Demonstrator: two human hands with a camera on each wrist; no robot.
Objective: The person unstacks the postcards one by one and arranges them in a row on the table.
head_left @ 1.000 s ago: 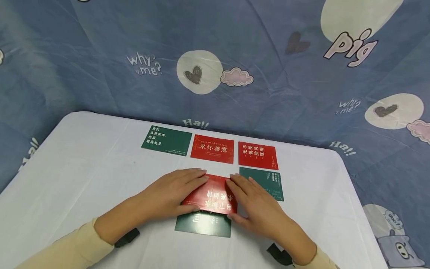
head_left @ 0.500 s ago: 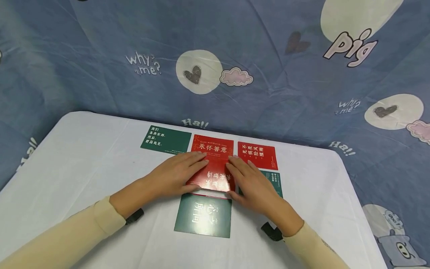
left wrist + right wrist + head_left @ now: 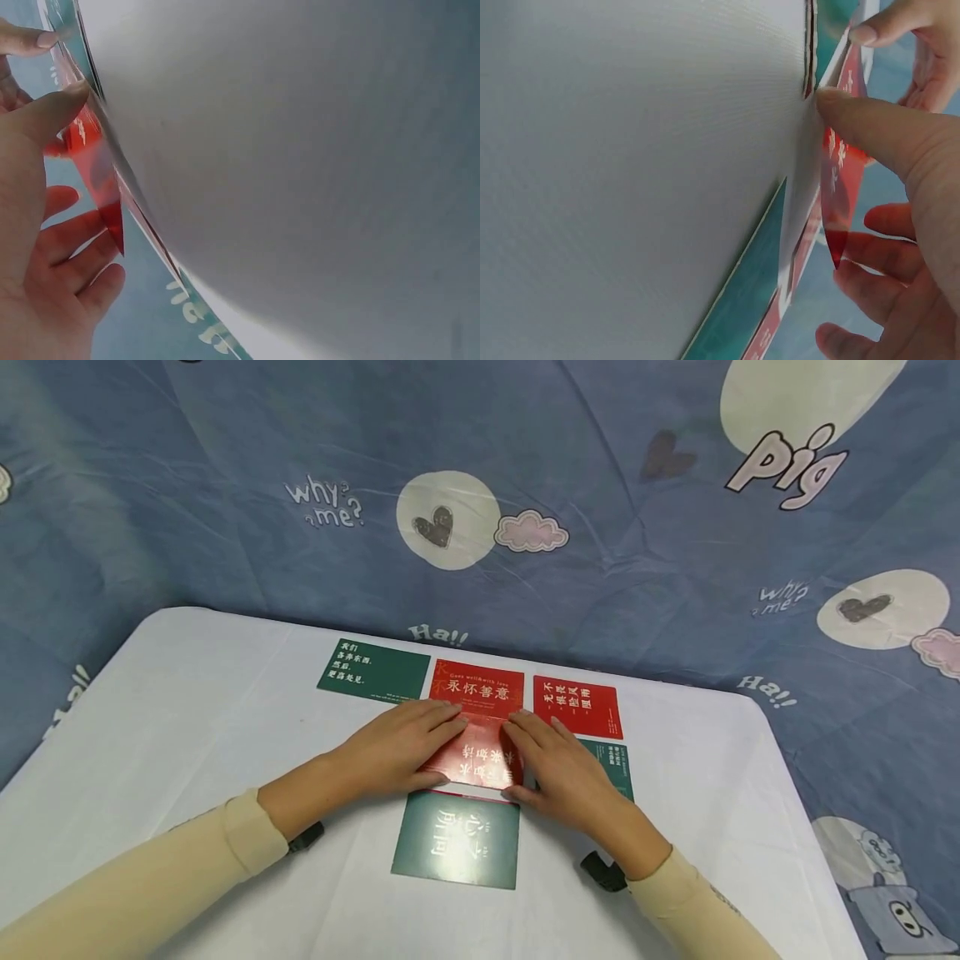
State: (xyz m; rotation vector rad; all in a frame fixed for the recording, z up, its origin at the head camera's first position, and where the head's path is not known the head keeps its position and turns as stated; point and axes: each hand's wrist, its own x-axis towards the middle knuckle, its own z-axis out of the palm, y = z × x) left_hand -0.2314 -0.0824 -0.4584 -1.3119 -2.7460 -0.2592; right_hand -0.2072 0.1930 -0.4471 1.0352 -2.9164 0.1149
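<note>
A red card point(image 3: 480, 752) with white lettering is held between both hands, tilted up off the white table. My left hand point(image 3: 393, 747) grips its left side and my right hand point(image 3: 566, 768) its right side. In the left wrist view, the left thumb point(image 3: 56, 112) lies at the near edge of the card, its fingers at the far edge. The right thumb point(image 3: 855, 112) lies likewise in the right wrist view. A thin red strip point(image 3: 468, 794) shows just below the held card. Nearer the body lies a shiny green card point(image 3: 457, 843).
Along the back lie a green card point(image 3: 375, 672), a red card point(image 3: 483, 685) and another red card point(image 3: 577, 706). A second green card point(image 3: 615, 768) is partly hidden by the right hand. Behind the white table point(image 3: 225, 727) hangs a blue printed cloth point(image 3: 262, 560).
Both hands moved away from the body with the red card, uncovering more of the near green card and overlapping the back middle one. In the last half second they barely moved.
</note>
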